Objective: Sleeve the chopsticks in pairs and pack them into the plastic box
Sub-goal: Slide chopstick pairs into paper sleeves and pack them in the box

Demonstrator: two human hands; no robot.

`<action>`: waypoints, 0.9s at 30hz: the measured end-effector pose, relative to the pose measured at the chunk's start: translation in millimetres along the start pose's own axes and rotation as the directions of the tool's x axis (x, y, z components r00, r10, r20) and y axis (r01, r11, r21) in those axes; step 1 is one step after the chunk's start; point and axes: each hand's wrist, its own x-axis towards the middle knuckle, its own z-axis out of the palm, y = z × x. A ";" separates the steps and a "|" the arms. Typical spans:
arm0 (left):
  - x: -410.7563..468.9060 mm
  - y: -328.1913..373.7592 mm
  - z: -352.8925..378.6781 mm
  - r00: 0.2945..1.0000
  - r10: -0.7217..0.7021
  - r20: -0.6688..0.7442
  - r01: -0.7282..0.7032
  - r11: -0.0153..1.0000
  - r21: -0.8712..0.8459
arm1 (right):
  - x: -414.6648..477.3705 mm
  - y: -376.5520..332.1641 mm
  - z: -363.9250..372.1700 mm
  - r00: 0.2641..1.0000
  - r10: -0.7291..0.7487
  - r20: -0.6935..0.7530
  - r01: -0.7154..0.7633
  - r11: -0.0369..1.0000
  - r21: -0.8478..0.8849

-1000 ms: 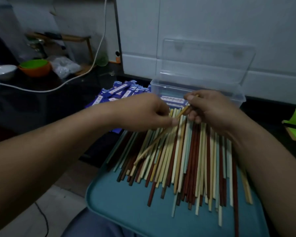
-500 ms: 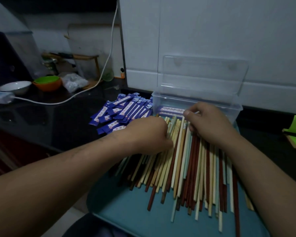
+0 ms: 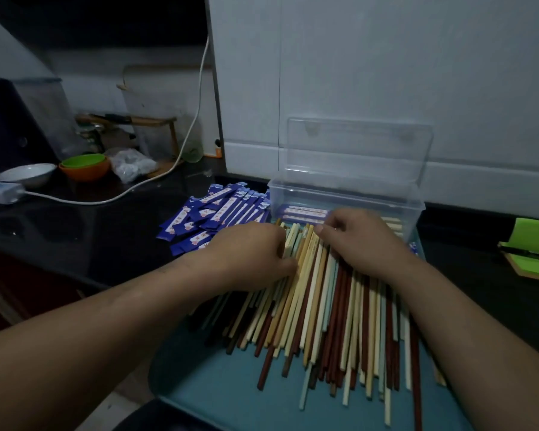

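Note:
Many loose chopsticks [image 3: 339, 321] in cream, tan, red-brown and pale green lie side by side on a teal tray [image 3: 218, 396]. My left hand [image 3: 252, 256] sits knuckles-up on the left part of the pile, its curled fingers and thumb pinching pale chopsticks near their far ends. My right hand [image 3: 361, 241] lies on the pile's far end, fingertips curled on tan chopstick tips. Behind both hands stands the clear plastic box [image 3: 414, 213], lid up, with sleeved pairs [image 3: 302, 211] inside. Blue paper sleeves [image 3: 218, 213] are heaped to its left.
The tray rests on a dark counter [image 3: 75, 237]. At the far left are a white bowl [image 3: 28, 174], a green-and-orange bowl [image 3: 84, 166], a plastic bag [image 3: 134, 164] and a white cable [image 3: 168, 172]. A green pad [image 3: 532, 247] lies at the right. White cabinet behind.
A second ago both hands held one tan chopstick lifted above the pile. They have come down onto the pile's far end, and the view has tilted up.

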 end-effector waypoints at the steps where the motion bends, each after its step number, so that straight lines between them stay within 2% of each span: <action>1: 1.3 0.6 -0.6 1.000 0.000 0.013 0.001 1.000 -0.025 | -0.2 0.1 0.5 1.000 0.002 0.009 -0.001 1.000 -0.010; 4: 4.4 3.7 -4.2 0.999 0.001 0.046 0.001 0.999 -0.047 | -2.1 -5.6 -2.0 0.999 0.014 0.030 -0.014 1.000 -0.023; 9: 4.5 8.2 -15.4 0.983 -0.023 0.182 0.024 1.000 -0.007 | -0.5 -36.2 -15.1 0.978 0.028 0.208 0.003 0.989 -0.148; 14: 4.2 19.7 -26.0 0.937 0.081 0.339 -0.096 0.995 0.025 | -1.2 -62.1 -3.6 0.960 0.047 0.275 0.028 0.964 -0.264; 16: 5.7 22.9 -23.8 0.945 0.070 0.320 -0.100 0.992 0.076 | -3.9 -66.6 1.4 0.958 0.094 0.272 -0.015 0.960 -0.278; 20: 8.4 38.5 -18.0 0.970 -0.038 0.241 -0.005 0.984 0.176 | -8.4 -62.3 5.0 0.959 0.172 0.226 -0.125 0.970 -0.208; 23: 7.2 42.8 -18.7 0.977 -0.088 0.193 0.054 0.983 0.173 | -11.1 -61.7 2.9 0.962 0.198 0.190 -0.171 0.974 -0.149; 27: 7.3 45.1 -26.6 0.958 -0.102 0.267 0.050 0.979 0.196 | -15.3 -64.8 -0.5 0.953 0.252 0.169 -0.244 0.968 -0.068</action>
